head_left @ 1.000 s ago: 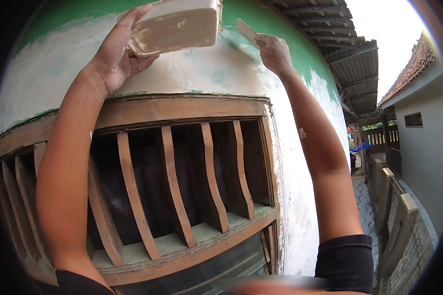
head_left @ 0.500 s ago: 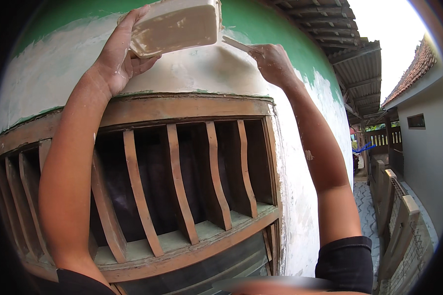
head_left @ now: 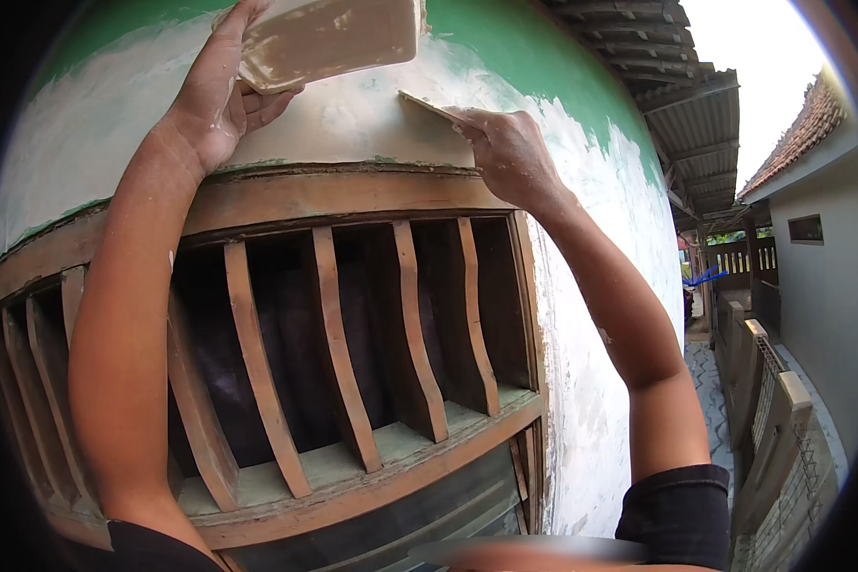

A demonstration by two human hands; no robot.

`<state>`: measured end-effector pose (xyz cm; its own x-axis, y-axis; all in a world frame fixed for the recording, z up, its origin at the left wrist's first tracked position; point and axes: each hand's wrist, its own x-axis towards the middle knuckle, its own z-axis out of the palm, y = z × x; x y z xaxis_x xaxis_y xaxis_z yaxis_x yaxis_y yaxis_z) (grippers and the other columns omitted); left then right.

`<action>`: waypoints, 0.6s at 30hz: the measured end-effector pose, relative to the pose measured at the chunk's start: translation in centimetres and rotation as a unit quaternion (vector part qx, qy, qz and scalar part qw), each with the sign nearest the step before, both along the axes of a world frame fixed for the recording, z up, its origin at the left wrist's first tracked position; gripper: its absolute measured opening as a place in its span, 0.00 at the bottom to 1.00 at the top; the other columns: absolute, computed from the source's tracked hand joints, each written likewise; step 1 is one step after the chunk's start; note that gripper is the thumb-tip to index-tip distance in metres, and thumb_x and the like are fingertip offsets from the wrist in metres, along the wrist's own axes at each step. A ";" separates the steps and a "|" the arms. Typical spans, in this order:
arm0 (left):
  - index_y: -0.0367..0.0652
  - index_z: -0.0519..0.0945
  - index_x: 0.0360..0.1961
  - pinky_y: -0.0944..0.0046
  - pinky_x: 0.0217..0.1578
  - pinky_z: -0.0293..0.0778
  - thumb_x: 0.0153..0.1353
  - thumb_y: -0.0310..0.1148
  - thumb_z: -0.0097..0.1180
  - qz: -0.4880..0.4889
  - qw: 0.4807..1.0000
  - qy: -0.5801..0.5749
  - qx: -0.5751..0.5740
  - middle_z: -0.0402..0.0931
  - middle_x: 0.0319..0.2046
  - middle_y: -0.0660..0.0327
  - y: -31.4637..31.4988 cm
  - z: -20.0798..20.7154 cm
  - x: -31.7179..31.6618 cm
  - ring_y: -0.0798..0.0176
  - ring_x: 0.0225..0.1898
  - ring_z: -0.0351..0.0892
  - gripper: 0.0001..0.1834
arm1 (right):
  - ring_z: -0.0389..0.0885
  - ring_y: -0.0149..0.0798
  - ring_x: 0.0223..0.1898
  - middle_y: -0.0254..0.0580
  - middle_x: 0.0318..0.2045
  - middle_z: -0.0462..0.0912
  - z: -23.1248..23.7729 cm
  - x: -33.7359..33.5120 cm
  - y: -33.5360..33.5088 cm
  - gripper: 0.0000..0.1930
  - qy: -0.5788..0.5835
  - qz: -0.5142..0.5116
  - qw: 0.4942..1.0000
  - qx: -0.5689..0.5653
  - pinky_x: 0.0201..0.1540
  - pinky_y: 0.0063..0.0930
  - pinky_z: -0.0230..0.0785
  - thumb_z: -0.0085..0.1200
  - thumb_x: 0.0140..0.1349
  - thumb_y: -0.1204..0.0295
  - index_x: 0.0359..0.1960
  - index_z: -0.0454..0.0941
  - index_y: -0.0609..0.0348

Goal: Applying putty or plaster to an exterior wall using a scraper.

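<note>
Raised high, my left hand (head_left: pixel 221 100) grips the side of a pale plastic tub (head_left: pixel 332 40) smeared with white filler; its top runs out of the picture. My right hand (head_left: pixel 513 153) is closed round a putty knife (head_left: pixel 427 106), its handle hidden in the fingers. The blade lies at or very near the wall (head_left: pixel 362 119), below and right of the tub; I cannot tell whether it touches. White filler coats this stretch of wall above the window frame, with green paint (head_left: pixel 505 59) showing higher up.
Below my hands is a wooden window frame (head_left: pixel 353 195) with upright slats (head_left: pixel 339 343) and dark gaps. At right are a corrugated roof edge (head_left: pixel 691 114), a fence with wire mesh (head_left: pixel 782 419), a narrow tiled path (head_left: pixel 705 400) and a grey building (head_left: pixel 825 267).
My right hand with the putty knife has moved down and slightly left, away from the tub's edge toward the wall above the frame. The tub has shifted slightly up and left in view.
</note>
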<state>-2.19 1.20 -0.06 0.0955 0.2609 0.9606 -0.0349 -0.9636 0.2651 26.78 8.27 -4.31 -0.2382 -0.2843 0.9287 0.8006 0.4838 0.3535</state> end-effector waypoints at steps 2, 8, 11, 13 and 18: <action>0.54 0.70 0.60 0.68 0.45 0.71 0.56 0.69 0.52 0.000 1.000 -0.002 -0.003 0.75 0.47 0.64 0.0 0.1 -0.1 0.67 0.43 0.76 0.40 | 0.81 0.60 0.29 0.65 0.30 0.81 0.4 1.8 -0.4 0.12 0.029 -0.013 0.999 -0.012 0.37 0.44 0.73 0.51 0.64 0.74 0.46 0.82 0.63; 0.53 0.69 0.59 0.69 0.42 0.73 0.54 0.69 0.55 0.027 0.999 -0.024 -0.007 0.73 0.45 0.64 -0.7 -0.3 2.6 0.68 0.41 0.76 0.40 | 0.81 0.60 0.34 0.62 0.31 0.81 8.2 9.5 2.4 0.13 0.219 -0.046 0.975 -0.012 0.39 0.47 0.70 0.50 0.65 0.70 0.47 0.82 0.58; 0.56 0.68 0.59 0.69 0.42 0.73 0.54 0.70 0.55 0.024 0.999 0.004 -0.032 0.72 0.45 0.64 -0.3 0.2 1.9 0.68 0.42 0.76 0.40 | 0.80 0.62 0.44 0.58 0.38 0.83 7.6 8.2 3.8 0.14 0.223 -0.098 0.969 -0.029 0.49 0.49 0.70 0.51 0.66 0.64 0.48 0.83 0.54; 0.57 0.68 0.60 0.69 0.43 0.73 0.54 0.70 0.55 0.038 0.999 -0.009 -0.013 0.72 0.45 0.65 -0.2 -0.4 2.0 0.68 0.43 0.75 0.40 | 0.81 0.60 0.41 0.61 0.37 0.83 4.7 4.9 3.4 0.16 0.180 -0.049 0.981 -0.055 0.47 0.45 0.72 0.53 0.64 0.65 0.51 0.82 0.55; 0.56 0.68 0.59 0.68 0.44 0.72 0.53 0.71 0.55 0.034 0.999 -0.034 0.001 0.72 0.46 0.65 -0.4 -0.8 1.5 0.68 0.44 0.75 0.41 | 0.80 0.59 0.31 0.62 0.29 0.81 -1.3 2.2 -0.9 0.12 0.029 -0.024 0.997 -0.072 0.38 0.45 0.71 0.51 0.65 0.71 0.46 0.83 0.61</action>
<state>-0.71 0.85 -0.87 0.0124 0.2628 0.9648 0.0128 -0.9648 0.2627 29.03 7.38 -5.66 -0.1940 -0.1358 0.9716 0.8409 0.4871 0.2359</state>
